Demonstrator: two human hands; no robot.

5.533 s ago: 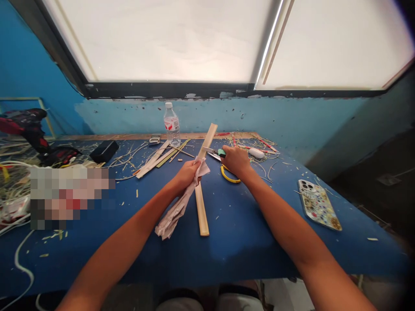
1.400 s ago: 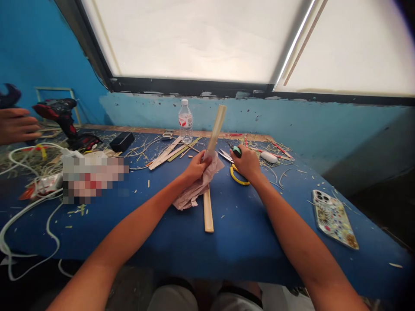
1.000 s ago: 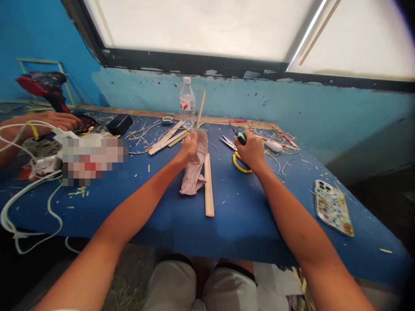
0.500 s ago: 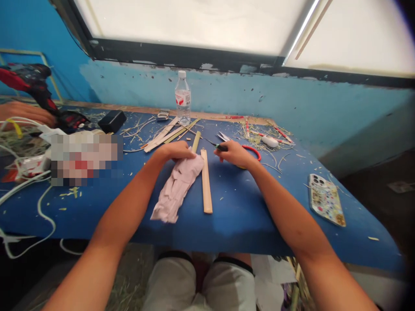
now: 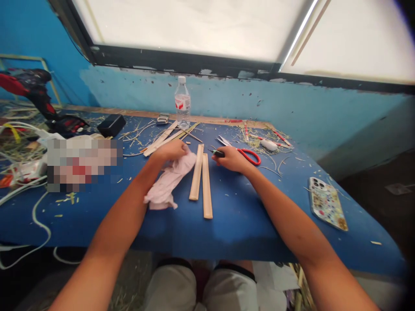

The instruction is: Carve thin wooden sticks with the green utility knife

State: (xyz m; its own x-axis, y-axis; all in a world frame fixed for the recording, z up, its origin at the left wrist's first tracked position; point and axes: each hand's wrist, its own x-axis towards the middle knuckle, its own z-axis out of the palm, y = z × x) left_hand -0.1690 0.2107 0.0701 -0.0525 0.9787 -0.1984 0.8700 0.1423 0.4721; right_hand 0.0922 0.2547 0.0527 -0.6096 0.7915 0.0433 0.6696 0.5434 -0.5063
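Note:
My left hand (image 5: 171, 150) is closed on a crumpled pale pink cloth (image 5: 171, 179), which drapes down onto the blue table. My right hand (image 5: 231, 159) grips a small tool with a black and green handle (image 5: 218, 153); its thin tip points left. Between the hands lie two pale bamboo strips, nearly parallel and close together. The left strip (image 5: 196, 173) sits slightly farther from me than the right strip (image 5: 207, 185). Just beyond my right hand are scissors with red handles (image 5: 249, 157), blades pointing up-left.
A water bottle (image 5: 183, 103) stands at the back, near more bamboo strips (image 5: 162, 138). To the left are a power drill (image 5: 42, 93), a black box (image 5: 112, 125) and white cables (image 5: 42, 211). A phone (image 5: 328, 203) lies right; shavings and red pens (image 5: 282, 137) lie back right.
My left hand and the cloth have moved left, off the strip, which now lies pale side up beside the other one. Another person's hand by the drill has left the view.

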